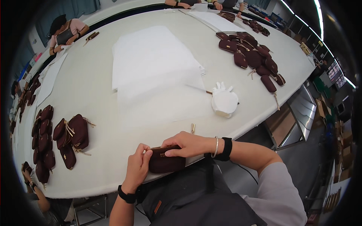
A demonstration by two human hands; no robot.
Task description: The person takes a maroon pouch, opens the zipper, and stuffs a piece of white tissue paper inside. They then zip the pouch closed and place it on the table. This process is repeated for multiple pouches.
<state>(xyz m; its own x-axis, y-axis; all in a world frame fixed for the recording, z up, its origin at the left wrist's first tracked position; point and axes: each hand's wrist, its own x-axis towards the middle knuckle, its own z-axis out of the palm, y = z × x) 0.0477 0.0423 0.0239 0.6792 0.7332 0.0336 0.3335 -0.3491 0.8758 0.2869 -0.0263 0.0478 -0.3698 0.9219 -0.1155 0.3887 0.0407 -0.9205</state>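
Note:
A dark maroon zip pouch [167, 164] with small gold lettering is held at the table's near edge, in front of my apron. My left hand [138, 164] pinches its upper left corner between thumb and fingers. Along its top edge, my right hand [183, 144] grips the pouch, the thumb pressed on the front and the fingers behind or inside the opening, partly hidden. Just beyond my right hand a small gold-coloured piece [193, 128] lies on the table. Further off stands a round white wrapped object [224, 101] with a thin tool lying beside it.
White paper sheets [151, 56] are stacked mid-table. Maroon pouches lie in a heap [252, 56] at the far right, in rows [44, 143] at the left and in a small group [78, 132] beside them. Other people [68, 33] work around the white table [102, 165].

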